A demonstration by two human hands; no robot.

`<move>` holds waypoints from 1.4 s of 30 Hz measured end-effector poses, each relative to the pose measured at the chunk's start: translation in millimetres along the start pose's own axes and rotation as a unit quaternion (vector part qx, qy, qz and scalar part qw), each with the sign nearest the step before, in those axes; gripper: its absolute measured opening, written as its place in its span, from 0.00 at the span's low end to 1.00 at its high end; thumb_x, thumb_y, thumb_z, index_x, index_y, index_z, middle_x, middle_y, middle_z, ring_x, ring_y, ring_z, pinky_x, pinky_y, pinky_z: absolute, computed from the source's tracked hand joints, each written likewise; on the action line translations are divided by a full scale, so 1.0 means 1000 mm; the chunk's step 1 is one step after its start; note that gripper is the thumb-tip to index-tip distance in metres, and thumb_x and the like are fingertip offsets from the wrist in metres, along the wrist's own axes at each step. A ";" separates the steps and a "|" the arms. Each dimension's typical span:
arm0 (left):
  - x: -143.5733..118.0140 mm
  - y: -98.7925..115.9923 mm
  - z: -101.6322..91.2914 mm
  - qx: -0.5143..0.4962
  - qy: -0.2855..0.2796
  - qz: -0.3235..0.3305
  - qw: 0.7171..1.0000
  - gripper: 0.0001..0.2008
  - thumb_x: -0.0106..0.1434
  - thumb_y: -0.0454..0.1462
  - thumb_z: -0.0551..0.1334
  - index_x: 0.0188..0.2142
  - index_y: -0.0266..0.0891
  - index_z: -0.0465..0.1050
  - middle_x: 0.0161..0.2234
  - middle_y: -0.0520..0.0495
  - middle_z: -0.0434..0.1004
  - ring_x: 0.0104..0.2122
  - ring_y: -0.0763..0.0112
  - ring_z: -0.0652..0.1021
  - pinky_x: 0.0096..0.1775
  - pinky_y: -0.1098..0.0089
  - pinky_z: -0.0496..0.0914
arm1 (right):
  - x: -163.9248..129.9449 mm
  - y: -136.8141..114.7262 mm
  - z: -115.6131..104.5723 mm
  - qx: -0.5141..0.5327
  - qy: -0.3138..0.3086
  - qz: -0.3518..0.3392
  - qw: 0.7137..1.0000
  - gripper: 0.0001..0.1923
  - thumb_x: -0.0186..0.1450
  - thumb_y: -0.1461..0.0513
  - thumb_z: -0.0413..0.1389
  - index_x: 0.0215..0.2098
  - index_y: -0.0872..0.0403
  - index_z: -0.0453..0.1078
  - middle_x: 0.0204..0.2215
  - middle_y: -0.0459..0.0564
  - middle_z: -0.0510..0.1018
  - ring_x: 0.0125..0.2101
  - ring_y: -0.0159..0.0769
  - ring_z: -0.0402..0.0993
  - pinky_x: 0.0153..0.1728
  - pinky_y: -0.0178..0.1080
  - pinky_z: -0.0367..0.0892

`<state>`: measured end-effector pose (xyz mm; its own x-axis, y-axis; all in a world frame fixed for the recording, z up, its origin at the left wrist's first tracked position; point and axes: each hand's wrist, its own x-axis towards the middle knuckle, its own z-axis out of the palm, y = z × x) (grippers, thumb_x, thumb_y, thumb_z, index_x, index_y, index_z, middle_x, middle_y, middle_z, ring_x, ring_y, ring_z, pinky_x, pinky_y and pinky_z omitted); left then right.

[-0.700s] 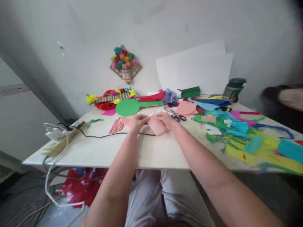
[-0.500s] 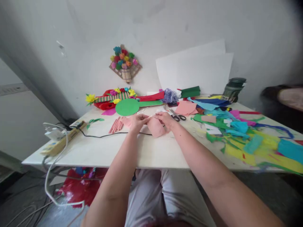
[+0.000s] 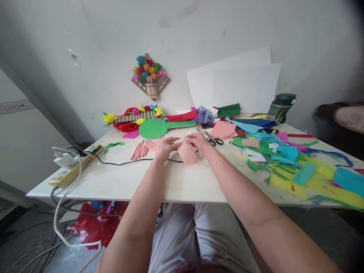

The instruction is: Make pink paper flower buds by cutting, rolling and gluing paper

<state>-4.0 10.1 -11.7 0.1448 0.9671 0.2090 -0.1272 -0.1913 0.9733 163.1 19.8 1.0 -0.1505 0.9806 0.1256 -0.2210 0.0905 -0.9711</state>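
1. Pale pink sheet of thin paper (image 3: 187, 154), at the centre of the frame, hanging from the fingers above the white tabletop (image 3: 113, 182); its lower edge is blurred.
2. Left hand (image 3: 167, 146), just left of centre: thumb and fingers pinched nearly closed on a slim white rod-like piece (image 3: 179, 140) at the sheet's upper edge.
3. Right hand (image 3: 199, 142), just right of centre: fingertips drawn together on the sheet's top edge; whether they also grip the rod cannot be told.
4. Handling, as judged: the rod is best kept level and parallel to the paper's edge, with equal, light pressure from both hands; uneven tension could skew or crease so thin a sheet.
5. Clearance: the free lower part should hang flat, away from the thin black cable (image 3: 127, 164) crossing the table behind it and the black-handled scissors (image 3: 215, 141) right of centre.
6. For comparison: slender pink sticks (image 3: 139, 150) lie side by side, left of centre, near the left hand.
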 end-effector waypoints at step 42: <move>-0.002 0.009 0.006 0.005 0.046 0.048 0.998 0.19 0.44 0.47 0.69 0.27 0.33 0.75 0.16 0.52 0.67 0.18 0.79 0.66 0.22 0.76 0.62 | -0.002 -0.002 -0.002 0.071 -0.050 -0.002 0.996 0.11 0.43 0.63 0.61 0.26 0.56 0.73 0.20 0.44 0.74 0.22 0.29 0.67 0.27 0.34 0.60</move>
<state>0.5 5.6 -2.8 0.0418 0.9554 0.2924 -0.1265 -0.2852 0.9501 165.8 18.4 2.5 -0.2423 0.9576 0.1556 -0.3550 0.0618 -0.9328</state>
